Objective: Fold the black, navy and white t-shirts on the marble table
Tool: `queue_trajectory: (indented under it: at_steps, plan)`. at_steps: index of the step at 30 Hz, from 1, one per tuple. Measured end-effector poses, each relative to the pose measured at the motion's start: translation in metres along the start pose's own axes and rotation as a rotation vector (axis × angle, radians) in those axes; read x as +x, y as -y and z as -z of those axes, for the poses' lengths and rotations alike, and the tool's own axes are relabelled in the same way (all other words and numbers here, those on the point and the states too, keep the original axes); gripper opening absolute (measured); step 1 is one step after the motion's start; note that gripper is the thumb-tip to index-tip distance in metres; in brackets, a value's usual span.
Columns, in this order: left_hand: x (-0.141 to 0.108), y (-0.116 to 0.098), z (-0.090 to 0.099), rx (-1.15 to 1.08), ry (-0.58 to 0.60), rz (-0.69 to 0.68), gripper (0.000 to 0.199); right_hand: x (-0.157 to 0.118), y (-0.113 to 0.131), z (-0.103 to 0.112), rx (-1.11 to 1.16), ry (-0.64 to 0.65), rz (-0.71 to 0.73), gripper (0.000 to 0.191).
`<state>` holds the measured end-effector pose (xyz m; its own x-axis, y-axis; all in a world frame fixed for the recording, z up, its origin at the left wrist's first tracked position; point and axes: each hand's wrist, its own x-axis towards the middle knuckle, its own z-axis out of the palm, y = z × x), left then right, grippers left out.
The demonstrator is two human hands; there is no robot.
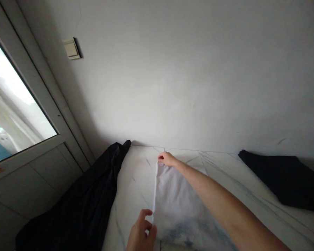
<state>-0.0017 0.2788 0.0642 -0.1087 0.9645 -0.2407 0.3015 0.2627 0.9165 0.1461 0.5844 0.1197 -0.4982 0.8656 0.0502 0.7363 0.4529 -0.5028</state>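
White cloth: flat on marble-look bench, lower middle of frame
Right hand: grip closed on cloth's top corner
Left hand: grip closed on cloth's lower left edge

A white rectangular cloth lies on a white marble-patterned bench, between two black fabrics.
A long black garment runs along the bench's left side; a flat black cloth lies to the right. The right hand is at the white cloth's far corner, the left hand at its near left edge. Behind rises a grey wall with a cream switch plate; a glazed door stands left.
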Motion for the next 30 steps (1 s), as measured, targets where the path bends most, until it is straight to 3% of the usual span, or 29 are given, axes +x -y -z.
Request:
queue_trajectory:
  at_steps: [6, 9, 14, 16, 19, 23, 26, 28, 30]
  plan:
    - [-0.007, 0.008, 0.001, 0.164, -0.098, -0.098, 0.041, -0.001, 0.004, -0.005, -0.02, -0.014, -0.042, 0.013]
    - [-0.01, 0.009, 0.001, 0.174, -0.139, -0.075, 0.04, -0.004, 0.009, -0.007, -0.031, -0.053, -0.059, 0.011]
    - [-0.012, 0.008, 0.001, 0.124, -0.181, -0.055, 0.047, -0.033, 0.006, 0.012, -0.01, -0.208, -0.072, 0.019]
    - [-0.01, 0.008, 0.003, 0.098, -0.162, -0.049, 0.049, -0.067, -0.009, 0.03, 0.055, -0.32, -0.087, 0.022]
    - [-0.007, 0.009, 0.008, 0.061, -0.094, -0.018, 0.054, -0.149, -0.043, 0.055, 0.133, -0.441, -0.193, 0.024]
    - [-0.005, 0.005, 0.011, 0.022, -0.078, 0.01, 0.061, -0.286, -0.076, 0.063, 0.173, -0.39, -0.4, 0.031]
    - [-0.008, -0.004, 0.011, -0.015, -0.09, 0.022, 0.066, -0.364, -0.068, 0.049, 0.373, -0.198, -0.6, 0.043]
    - [-0.011, -0.013, 0.012, -0.029, -0.12, 0.024, 0.067, -0.393, -0.051, 0.039, 0.529, -0.101, -0.693, 0.05]
    - [-0.014, -0.022, 0.014, -0.025, -0.12, 0.022, 0.067, -0.403, -0.033, 0.034, 0.643, -0.066, -0.739, 0.054]
